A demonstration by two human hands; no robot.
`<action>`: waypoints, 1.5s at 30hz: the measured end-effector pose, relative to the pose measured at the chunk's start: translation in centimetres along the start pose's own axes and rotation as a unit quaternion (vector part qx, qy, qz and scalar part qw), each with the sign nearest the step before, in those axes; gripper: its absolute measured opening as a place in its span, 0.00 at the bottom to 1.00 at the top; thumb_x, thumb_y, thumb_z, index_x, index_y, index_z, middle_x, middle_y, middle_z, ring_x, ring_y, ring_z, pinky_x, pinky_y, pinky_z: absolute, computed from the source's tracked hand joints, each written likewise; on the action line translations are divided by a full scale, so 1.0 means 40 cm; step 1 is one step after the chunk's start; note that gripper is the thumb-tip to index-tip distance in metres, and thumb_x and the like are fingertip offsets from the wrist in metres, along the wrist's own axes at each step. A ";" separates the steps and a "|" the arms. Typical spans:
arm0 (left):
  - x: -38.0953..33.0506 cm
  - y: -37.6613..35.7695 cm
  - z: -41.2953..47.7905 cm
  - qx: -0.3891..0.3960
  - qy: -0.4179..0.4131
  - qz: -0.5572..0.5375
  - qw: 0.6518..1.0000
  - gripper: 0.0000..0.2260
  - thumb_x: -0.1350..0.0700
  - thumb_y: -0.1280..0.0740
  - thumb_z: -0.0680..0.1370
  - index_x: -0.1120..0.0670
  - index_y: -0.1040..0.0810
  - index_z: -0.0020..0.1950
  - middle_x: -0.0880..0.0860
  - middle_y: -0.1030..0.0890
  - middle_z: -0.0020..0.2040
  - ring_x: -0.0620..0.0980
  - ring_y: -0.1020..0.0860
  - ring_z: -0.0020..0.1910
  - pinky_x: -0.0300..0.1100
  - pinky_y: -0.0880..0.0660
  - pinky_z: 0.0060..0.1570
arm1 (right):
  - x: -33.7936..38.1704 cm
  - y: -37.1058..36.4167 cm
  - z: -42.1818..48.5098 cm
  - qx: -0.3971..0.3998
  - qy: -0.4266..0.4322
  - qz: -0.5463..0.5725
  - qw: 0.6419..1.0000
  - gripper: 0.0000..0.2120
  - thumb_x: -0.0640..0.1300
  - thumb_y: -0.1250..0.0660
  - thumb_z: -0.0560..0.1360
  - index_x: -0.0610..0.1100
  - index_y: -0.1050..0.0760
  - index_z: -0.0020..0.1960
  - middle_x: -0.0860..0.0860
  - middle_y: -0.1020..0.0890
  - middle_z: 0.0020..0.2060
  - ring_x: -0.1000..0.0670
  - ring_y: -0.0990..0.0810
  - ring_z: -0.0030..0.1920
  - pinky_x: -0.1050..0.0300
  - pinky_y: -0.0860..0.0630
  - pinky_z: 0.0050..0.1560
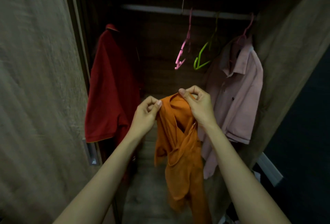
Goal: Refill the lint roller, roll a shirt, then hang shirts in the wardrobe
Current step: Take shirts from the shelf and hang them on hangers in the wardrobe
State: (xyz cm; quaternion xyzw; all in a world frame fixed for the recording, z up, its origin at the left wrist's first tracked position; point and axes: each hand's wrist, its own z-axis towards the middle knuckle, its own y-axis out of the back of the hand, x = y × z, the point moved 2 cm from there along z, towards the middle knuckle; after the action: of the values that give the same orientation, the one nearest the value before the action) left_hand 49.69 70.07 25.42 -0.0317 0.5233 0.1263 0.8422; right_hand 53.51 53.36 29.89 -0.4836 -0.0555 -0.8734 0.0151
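Hanging before the open wardrobe (pixel 292 48), the orange shirt (pixel 180 145) is pinched at its neckline by the left hand (pixel 145 114) and right hand (pixel 198 106), between the red polo (pixel 109 88) and pink polo (pixel 237 98).

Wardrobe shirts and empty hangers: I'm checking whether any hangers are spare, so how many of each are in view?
Shirts: 3 (dark red polo shirt, pale pink polo shirt, orange fabric shirt)
Empty hangers: 2 (pink plastic hanger, lime green plastic hanger)
Total: 5
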 end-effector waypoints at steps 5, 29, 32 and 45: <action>-0.040 -0.008 0.036 -0.018 -0.025 -0.043 0.999 0.10 0.52 0.38 0.81 0.53 0.27 0.41 0.56 0.29 0.36 0.51 0.30 0.36 0.45 0.32 0.39 | -0.003 0.041 0.001 0.100 -0.012 0.010 0.995 0.02 0.45 0.28 0.71 0.49 0.21 0.42 0.57 0.16 0.34 0.60 0.19 0.37 0.67 0.24 0.38; -0.069 0.191 0.047 0.070 -0.211 0.193 0.955 0.30 0.77 0.40 0.71 0.44 0.18 0.57 0.50 0.25 0.63 0.47 0.26 0.62 0.36 0.28 0.55 | -0.007 -0.046 0.046 -0.021 -0.142 0.102 0.984 0.21 0.61 0.38 0.74 0.42 0.24 0.49 0.45 0.27 0.32 0.45 0.26 0.36 0.53 0.28 0.43; -0.070 0.197 0.064 0.113 -0.199 0.287 0.930 0.35 0.77 0.41 0.67 0.39 0.17 0.56 0.47 0.28 0.69 0.46 0.30 0.69 0.45 0.30 0.66 | 0.022 -0.032 0.056 -0.012 -0.130 0.088 0.988 0.20 0.58 0.39 0.77 0.40 0.23 0.47 0.47 0.25 0.29 0.50 0.24 0.32 0.57 0.25 0.40; -0.188 0.109 0.099 0.088 -0.105 0.067 0.988 0.30 0.73 0.44 0.78 0.42 0.38 0.70 0.50 0.35 0.75 0.37 0.23 0.61 0.37 0.22 0.55 | 0.051 -0.043 0.088 0.043 -0.112 0.056 0.991 0.19 0.58 0.40 0.77 0.45 0.20 0.43 0.46 0.18 0.37 0.48 0.18 0.38 0.56 0.21 0.44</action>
State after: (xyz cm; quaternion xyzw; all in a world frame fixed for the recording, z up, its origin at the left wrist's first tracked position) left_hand 48.93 73.66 34.23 0.0907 0.4415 0.1386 0.8819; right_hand 55.25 55.54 33.35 -0.5797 -0.0672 -0.8083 0.0782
